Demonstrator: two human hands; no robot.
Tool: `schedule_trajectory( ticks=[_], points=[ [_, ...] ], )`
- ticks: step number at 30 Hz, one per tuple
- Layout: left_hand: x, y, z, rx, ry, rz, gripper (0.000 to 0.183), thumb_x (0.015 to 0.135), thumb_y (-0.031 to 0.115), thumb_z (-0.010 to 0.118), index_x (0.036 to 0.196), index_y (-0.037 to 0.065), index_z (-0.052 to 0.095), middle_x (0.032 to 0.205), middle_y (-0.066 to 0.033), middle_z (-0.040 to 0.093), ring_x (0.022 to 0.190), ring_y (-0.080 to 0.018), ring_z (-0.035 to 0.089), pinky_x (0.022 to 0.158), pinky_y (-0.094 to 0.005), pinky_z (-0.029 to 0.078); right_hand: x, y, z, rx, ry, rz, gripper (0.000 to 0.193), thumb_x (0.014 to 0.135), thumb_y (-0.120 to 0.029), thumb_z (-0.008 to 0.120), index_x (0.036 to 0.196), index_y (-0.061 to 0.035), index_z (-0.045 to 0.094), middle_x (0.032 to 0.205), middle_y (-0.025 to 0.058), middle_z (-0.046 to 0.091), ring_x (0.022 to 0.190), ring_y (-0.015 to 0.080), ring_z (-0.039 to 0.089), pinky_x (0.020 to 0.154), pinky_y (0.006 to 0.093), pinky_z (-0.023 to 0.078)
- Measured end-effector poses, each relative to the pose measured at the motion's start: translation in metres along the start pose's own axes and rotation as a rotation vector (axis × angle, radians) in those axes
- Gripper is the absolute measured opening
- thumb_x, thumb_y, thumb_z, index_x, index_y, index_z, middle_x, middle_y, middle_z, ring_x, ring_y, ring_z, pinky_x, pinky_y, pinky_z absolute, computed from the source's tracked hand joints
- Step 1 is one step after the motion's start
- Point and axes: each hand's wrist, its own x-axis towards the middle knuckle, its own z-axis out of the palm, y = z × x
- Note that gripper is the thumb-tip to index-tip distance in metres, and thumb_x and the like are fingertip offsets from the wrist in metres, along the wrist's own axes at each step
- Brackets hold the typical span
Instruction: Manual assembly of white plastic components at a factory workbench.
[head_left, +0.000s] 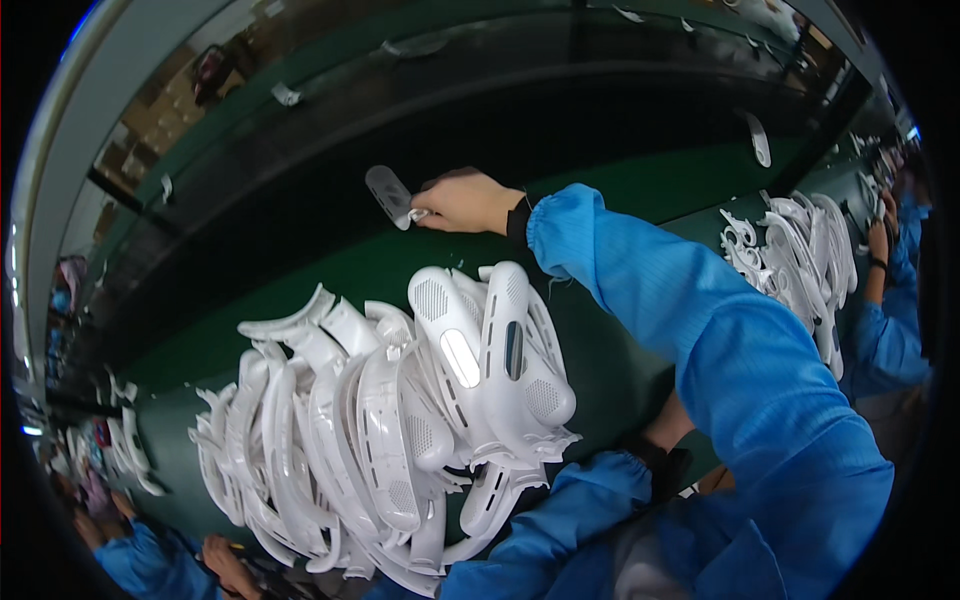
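My right hand (465, 203) reaches out over the dark belt, its fingers pinched on the near end of a curved plastic cover (388, 190). That cover is long and round-ended and looks grey-white. My left arm crosses low under the right one. Only the wrist of my left hand (668, 424) shows past a dark band; its fingers are hidden behind the right sleeve. Left of my arms, a large heap of white curved plastic covers (380, 430) lies on the green table (620, 370). Some have grilles of small holes and long slots.
Beyond the green edge runs a dark conveyor belt (300, 150), with another white cover (757, 138) at its far right. A second pile of white covers (800, 250) stands on the right, near a co-worker's blue sleeve (890, 340). Co-workers' hands (228, 568) appear at lower left.
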Motion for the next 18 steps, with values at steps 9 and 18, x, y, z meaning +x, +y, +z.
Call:
schedule_trajectory(
  ticks=[9,18],
  points=[
    [0.002,0.076,0.024,0.366,0.156,0.143,0.016,0.096,0.010,0.046,0.098,-0.001,0.057,0.080,-0.0054,0.057,0.075,-0.0125,0.058,0.071,-0.0257,0.048,-0.180,0.002,-0.132,0.930,0.421,0.439,0.022,0.089,-0.019,0.064,0.099,0.0004,0.065,0.085,-0.0001,0.065,0.075,0.0065,0.058,0.065,0.0232,0.047],
    [-0.001,0.105,0.024,-0.284,0.126,-0.076,0.058,0.100,0.051,0.032,0.121,-0.001,0.049,0.096,-0.0115,0.062,0.089,-0.0238,0.061,0.080,-0.0366,0.048,-0.427,-0.111,-0.112,1.076,0.845,0.879,0.016,0.084,-0.008,0.065,0.096,0.0024,0.067,0.088,0.0037,0.067,0.082,0.0085,0.060,0.072,0.0242,0.048]
  ],
)
